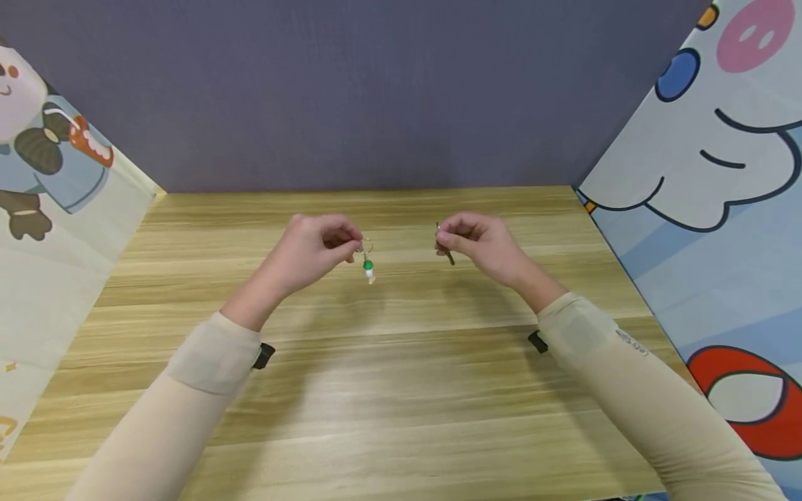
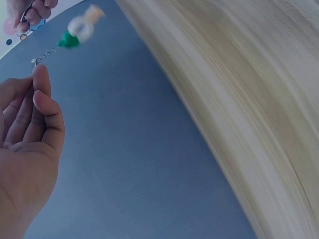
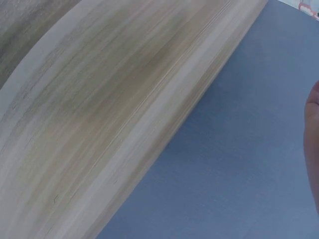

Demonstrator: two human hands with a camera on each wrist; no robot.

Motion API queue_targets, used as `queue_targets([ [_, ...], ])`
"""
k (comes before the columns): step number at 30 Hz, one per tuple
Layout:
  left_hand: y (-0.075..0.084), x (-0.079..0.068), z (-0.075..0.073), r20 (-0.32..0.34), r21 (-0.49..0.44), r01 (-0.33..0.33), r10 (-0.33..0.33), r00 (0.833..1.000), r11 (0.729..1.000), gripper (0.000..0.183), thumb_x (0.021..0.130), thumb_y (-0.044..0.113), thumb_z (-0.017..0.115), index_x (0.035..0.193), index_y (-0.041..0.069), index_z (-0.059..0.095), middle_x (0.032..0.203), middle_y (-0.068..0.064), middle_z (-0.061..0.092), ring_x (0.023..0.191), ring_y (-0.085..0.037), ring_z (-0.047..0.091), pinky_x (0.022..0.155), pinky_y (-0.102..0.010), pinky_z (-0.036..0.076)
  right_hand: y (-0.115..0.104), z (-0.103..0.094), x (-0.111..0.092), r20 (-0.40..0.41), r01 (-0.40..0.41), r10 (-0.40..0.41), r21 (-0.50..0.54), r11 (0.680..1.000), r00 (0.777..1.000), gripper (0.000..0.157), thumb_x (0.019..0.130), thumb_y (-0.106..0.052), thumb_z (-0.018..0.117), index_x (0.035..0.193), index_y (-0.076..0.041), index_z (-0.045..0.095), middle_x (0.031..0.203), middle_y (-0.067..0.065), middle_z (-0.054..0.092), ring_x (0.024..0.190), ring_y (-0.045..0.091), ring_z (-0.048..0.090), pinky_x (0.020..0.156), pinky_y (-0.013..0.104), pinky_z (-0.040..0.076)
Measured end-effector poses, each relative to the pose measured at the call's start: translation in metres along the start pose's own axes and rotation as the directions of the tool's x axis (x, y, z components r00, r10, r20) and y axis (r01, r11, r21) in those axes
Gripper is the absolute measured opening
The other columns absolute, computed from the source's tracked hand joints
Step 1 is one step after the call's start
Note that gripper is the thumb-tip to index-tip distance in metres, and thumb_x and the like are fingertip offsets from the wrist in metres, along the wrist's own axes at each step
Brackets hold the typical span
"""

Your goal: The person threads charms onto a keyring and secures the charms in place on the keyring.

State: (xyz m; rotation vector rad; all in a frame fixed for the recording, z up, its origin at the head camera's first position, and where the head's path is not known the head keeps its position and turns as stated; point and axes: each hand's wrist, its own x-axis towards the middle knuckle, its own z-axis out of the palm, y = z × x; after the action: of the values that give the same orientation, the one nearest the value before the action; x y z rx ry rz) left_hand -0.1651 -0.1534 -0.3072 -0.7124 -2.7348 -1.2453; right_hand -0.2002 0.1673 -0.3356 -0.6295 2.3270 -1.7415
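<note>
My left hand [image 1: 313, 250] pinches a keychain by its metal ring between thumb and fingertips. From the ring hangs a small charm [image 1: 368, 268], green on top and white below, with a pale tip. The left wrist view shows the charm [image 2: 79, 30] blurred, dangling from a short silver chain [image 2: 44, 56] beyond the fingertips. To the right, apart from the keychain, my right hand [image 1: 485, 247] pinches a small, slender dark piece [image 1: 450, 256]. Its kind is unclear because the fingers cover much of it. Only an edge of my right hand [image 3: 312, 144] shows in the right wrist view.
Both hands are above a wood-grain table [image 1: 401, 417]. A grey-blue panel [image 1: 376, 97] stands along its back edge. Cartoon-printed panels flank it, one at left [image 1: 75, 229] and one at right [image 1: 708, 278].
</note>
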Motion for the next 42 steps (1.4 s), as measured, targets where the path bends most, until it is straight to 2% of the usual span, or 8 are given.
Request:
queue_targets([
  [5,0.0,0.0,0.001,-0.001,-0.014,0.045,-0.045,0.999,0.999,0.012,0.101,0.009,0.073,0.11,0.005,0.079,0.097,-0.008,0.082,0.084,-0.02,0.078,0.072,-0.025,0.061,-0.002,0.002,-0.002,-0.005,-0.002,0.002,-0.04,0.999,1.0,0.017,0.103,-0.016,0.072,0.112,-0.003,0.074,0.099,0.001,0.078,0.092,0.016,0.074,0.08,0.029,0.063],
  [10,0.0,0.001,0.002,-0.021,-0.069,0.094,-0.096,0.995,0.993,0.012,0.1,0.011,0.074,0.11,0.007,0.08,0.1,-0.008,0.083,0.084,-0.015,0.078,0.078,-0.025,0.063,-0.003,0.005,-0.002,0.004,0.022,-0.022,-0.065,0.998,1.0,0.018,0.103,-0.013,0.072,0.114,0.001,0.073,0.1,0.004,0.077,0.089,0.016,0.072,0.073,0.027,0.06],
  [15,0.0,0.003,0.004,-0.033,-0.145,0.134,-0.14,0.99,0.98,0.012,0.101,0.012,0.073,0.11,0.007,0.079,0.099,-0.009,0.083,0.085,-0.019,0.079,0.079,-0.024,0.063,-0.006,0.009,-0.004,0.028,0.062,-0.061,-0.022,0.998,0.998,0.015,0.104,-0.008,0.069,0.114,0.002,0.072,0.105,0.012,0.076,0.093,0.014,0.075,0.079,0.027,0.063],
  [20,0.003,0.005,0.006,-0.036,-0.187,0.126,-0.135,0.99,0.974,0.013,0.102,0.011,0.072,0.111,0.004,0.078,0.104,-0.012,0.082,0.093,-0.03,0.081,0.077,-0.023,0.064,-0.009,0.012,-0.006,0.031,0.081,-0.081,0.006,0.997,0.996,0.014,0.105,-0.007,0.067,0.115,0.001,0.071,0.109,0.002,0.077,0.099,0.013,0.075,0.091,0.029,0.063],
  [22,0.004,0.007,0.007,-0.044,-0.196,0.113,-0.124,0.991,0.974,0.013,0.102,0.01,0.071,0.111,0.002,0.077,0.106,-0.013,0.082,0.094,-0.029,0.081,0.076,-0.022,0.064,-0.01,0.014,-0.007,0.022,0.079,-0.079,0.014,0.997,0.997,0.014,0.105,-0.008,0.067,0.115,0.001,0.07,0.108,-0.002,0.077,0.1,0.013,0.074,0.092,0.028,0.063],
  [30,0.008,0.009,0.015,-0.053,-0.252,0.105,-0.122,0.991,0.962,0.013,0.102,0.007,0.07,0.113,0.001,0.076,0.107,-0.015,0.081,0.092,-0.026,0.081,0.079,-0.024,0.066,-0.01,0.021,-0.012,-0.017,0.116,-0.116,0.003,0.993,0.993,0.014,0.103,-0.008,0.069,0.114,0.001,0.071,0.102,-0.005,0.076,0.09,0.012,0.071,0.079,0.025,0.06],
  [38,0.015,0.009,0.022,-0.074,-0.308,0.087,-0.115,0.991,0.947,0.012,0.101,0.004,0.07,0.112,-0.002,0.074,0.107,-0.016,0.08,0.092,-0.024,0.08,0.082,-0.029,0.067,-0.013,0.036,-0.014,-0.019,0.195,-0.195,-0.024,0.981,0.981,0.013,0.102,-0.003,0.068,0.113,0.005,0.072,0.103,-0.002,0.075,0.093,0.014,0.072,0.081,0.023,0.062],
  [42,0.016,0.008,0.025,-0.072,-0.325,0.084,-0.113,0.991,0.942,0.013,0.102,0.004,0.07,0.112,-0.003,0.073,0.106,-0.017,0.08,0.092,-0.028,0.08,0.081,-0.028,0.067,-0.012,0.042,-0.014,-0.024,0.213,-0.213,-0.012,0.977,0.977,0.012,0.103,0.0,0.067,0.113,0.005,0.07,0.102,0.001,0.076,0.088,0.012,0.07,0.075,0.023,0.059],
])
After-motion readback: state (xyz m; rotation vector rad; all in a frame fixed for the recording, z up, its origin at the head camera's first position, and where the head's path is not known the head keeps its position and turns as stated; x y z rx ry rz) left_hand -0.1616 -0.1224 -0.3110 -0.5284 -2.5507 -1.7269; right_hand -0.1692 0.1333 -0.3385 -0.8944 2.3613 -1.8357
